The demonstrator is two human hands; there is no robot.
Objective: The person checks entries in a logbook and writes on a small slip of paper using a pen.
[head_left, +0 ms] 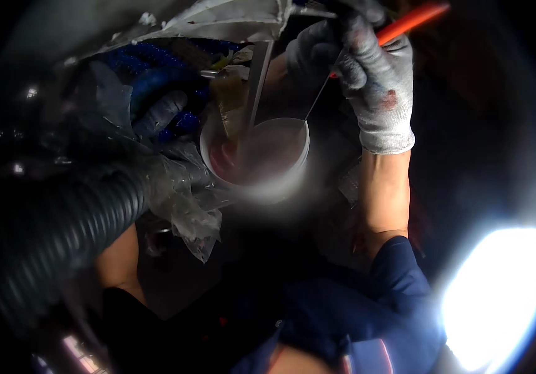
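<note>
My right hand, in a grey-white glove with a reddish stain, is closed around an orange-handled tool. A thin rod or wire runs down from it to the rim of a round white tub, whose inside looks pinkish. Beyond the tub, a second gloved hand appears to be my left hand. Its fingers look curled at something dark, but what they hold is hidden. The left forearm passes behind a ribbed hose and is mostly out of sight.
A dark ribbed hose crosses the left side, with torn clear plastic at its end. A metal bar stands behind the tub. A ragged pale sheet overhangs the top. Blue beaded-looking items lie at far left.
</note>
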